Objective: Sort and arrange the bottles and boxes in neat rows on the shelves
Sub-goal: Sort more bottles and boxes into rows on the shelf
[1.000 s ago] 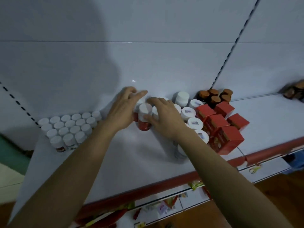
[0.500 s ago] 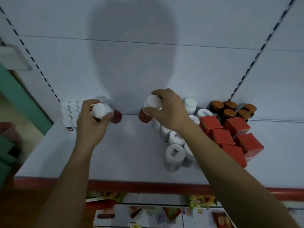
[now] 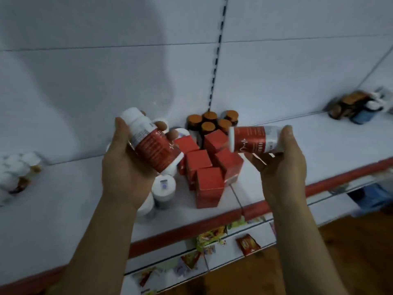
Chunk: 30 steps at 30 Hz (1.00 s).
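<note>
My left hand (image 3: 125,173) grips a white bottle with a red label (image 3: 152,145), tilted, cap up and to the left. My right hand (image 3: 282,165) holds a second red-labelled bottle (image 3: 253,139) lying sideways, cap pointing left. Both are raised above the white shelf (image 3: 63,201). Below them stand several red boxes (image 3: 209,179) in a cluster, with white-capped bottles (image 3: 163,186) to their left, partly hidden by my left wrist. Brown jars with orange lids (image 3: 209,122) stand against the back wall.
A block of white-capped bottles (image 3: 17,171) stands at the shelf's far left, blurred. Dark bottles and jars (image 3: 355,107) sit far right. The shelf has a red front edge (image 3: 191,228). A lower shelf holds snack packets (image 3: 247,244).
Both hands have lifted their bottles up off the shelf and tipped them, labels facing me. The view swung right, so the white-capped block sits at the far left.
</note>
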{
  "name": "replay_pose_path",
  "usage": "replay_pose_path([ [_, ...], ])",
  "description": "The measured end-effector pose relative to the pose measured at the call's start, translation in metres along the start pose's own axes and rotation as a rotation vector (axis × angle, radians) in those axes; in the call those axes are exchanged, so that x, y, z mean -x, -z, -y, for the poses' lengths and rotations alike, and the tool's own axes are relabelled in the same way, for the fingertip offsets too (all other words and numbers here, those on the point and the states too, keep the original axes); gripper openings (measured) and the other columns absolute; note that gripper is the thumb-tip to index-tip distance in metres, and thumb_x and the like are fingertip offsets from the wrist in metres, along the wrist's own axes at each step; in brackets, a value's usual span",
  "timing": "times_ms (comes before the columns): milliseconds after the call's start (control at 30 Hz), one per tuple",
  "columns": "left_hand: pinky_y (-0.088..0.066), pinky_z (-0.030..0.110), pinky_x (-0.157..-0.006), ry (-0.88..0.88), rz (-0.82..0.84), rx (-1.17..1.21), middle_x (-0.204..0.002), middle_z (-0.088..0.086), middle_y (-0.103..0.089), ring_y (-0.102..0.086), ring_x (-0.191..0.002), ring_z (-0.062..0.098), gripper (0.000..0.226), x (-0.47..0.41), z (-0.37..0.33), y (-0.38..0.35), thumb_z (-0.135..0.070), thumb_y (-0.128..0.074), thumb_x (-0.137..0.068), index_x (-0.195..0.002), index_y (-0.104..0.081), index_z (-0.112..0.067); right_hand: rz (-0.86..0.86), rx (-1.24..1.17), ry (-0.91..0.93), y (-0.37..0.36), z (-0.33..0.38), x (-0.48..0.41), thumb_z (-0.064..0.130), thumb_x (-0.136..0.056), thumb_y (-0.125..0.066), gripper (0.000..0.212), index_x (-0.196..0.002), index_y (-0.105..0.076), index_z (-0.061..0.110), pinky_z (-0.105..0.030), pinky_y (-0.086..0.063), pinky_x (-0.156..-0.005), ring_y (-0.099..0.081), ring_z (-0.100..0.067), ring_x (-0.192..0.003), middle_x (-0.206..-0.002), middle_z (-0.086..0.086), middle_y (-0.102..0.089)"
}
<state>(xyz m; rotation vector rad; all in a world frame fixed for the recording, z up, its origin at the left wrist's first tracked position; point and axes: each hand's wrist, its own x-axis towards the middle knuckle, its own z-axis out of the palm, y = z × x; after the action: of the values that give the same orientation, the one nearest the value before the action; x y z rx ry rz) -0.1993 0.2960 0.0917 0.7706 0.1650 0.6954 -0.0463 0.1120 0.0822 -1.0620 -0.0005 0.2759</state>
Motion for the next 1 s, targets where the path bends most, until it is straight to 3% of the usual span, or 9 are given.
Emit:
replay_pose_path([
  [100,-0.055,0.043,-0.088,0.114,0.084,-0.001,-0.099,0.008,-0.066,-0.067,-0.090,0.026,0.037,-0.013,0.050,-0.035,-0.050,-0.052,-0.092,-0.113,-0.063,-0.020,-0.256,-0.236,-0.012,0.058,0.030,-0.025,0.042,-0.099,-0.060,0.024,-0.110,-0.060,0.021,-0.038,-0.061,-0.075,-0.074,-0.024,-0.099,-0.115,-0.011,-0.068],
  [233,-0.056,0.039,-0.081,0.233,0.159,-0.068,-0.096,0.006,-0.069,-0.067,-0.086,0.022,0.037,-0.035,0.122,-0.096,-0.049,-0.053,-0.091,-0.108,-0.068,-0.020,-0.421,-0.481,-0.063,0.145,0.050,-0.064,0.040,-0.094,-0.069,0.049,-0.133,-0.054,0.013,-0.036,-0.062,-0.076,-0.071,-0.029,-0.110,-0.133,-0.017,-0.062],
  [400,-0.059,0.038,-0.078,0.276,0.271,-0.078,-0.096,0.006,-0.069,-0.068,-0.086,0.022,0.037,-0.062,0.234,-0.188,-0.049,-0.053,-0.093,-0.118,-0.059,-0.022,-0.472,-0.512,-0.116,0.248,0.088,-0.119,0.036,-0.093,-0.070,0.052,-0.138,-0.056,0.014,-0.029,-0.060,-0.067,-0.065,-0.030,-0.119,-0.140,-0.017,-0.058],
  [567,-0.059,0.041,-0.079,0.380,0.230,-0.131,-0.100,0.009,-0.070,-0.070,-0.091,0.026,0.048,-0.074,0.360,-0.295,-0.048,-0.060,-0.093,-0.131,-0.053,-0.019,-0.507,-0.480,-0.101,0.360,0.164,-0.172,0.035,-0.093,-0.070,0.044,-0.129,-0.059,0.012,-0.032,-0.061,-0.080,-0.066,-0.035,-0.119,-0.135,-0.018,-0.060],
  [700,-0.058,0.046,-0.086,0.383,0.246,-0.242,-0.098,0.006,-0.071,-0.071,-0.092,0.025,0.046,-0.092,0.430,-0.379,-0.047,-0.060,-0.090,-0.125,-0.059,-0.017,-0.555,-0.479,-0.046,0.435,0.237,-0.219,0.036,-0.096,-0.066,0.026,-0.116,-0.062,0.018,-0.026,-0.059,-0.064,-0.064,-0.034,-0.119,-0.133,-0.017,-0.060],
  [800,-0.053,0.051,-0.094,0.351,0.244,-0.256,-0.099,0.005,-0.072,-0.072,-0.093,0.024,0.031,-0.115,0.469,-0.428,-0.043,-0.053,-0.097,-0.116,-0.065,-0.022,-0.586,-0.499,-0.050,0.481,0.272,-0.256,0.039,-0.096,-0.066,0.031,-0.116,-0.060,0.016,-0.024,-0.058,-0.066,-0.065,-0.032,-0.120,-0.132,-0.017,-0.061],
  [1000,-0.060,0.036,-0.088,0.362,0.293,-0.245,-0.100,0.003,-0.071,-0.071,-0.094,0.019,0.034,-0.172,0.563,-0.503,-0.035,-0.044,-0.104,-0.126,-0.061,-0.016,-0.573,-0.479,-0.067,0.546,0.299,-0.357,0.042,-0.095,-0.064,0.049,-0.135,-0.054,0.016,-0.026,-0.055,-0.060,-0.062,-0.033,-0.123,-0.133,-0.018,-0.061],
])
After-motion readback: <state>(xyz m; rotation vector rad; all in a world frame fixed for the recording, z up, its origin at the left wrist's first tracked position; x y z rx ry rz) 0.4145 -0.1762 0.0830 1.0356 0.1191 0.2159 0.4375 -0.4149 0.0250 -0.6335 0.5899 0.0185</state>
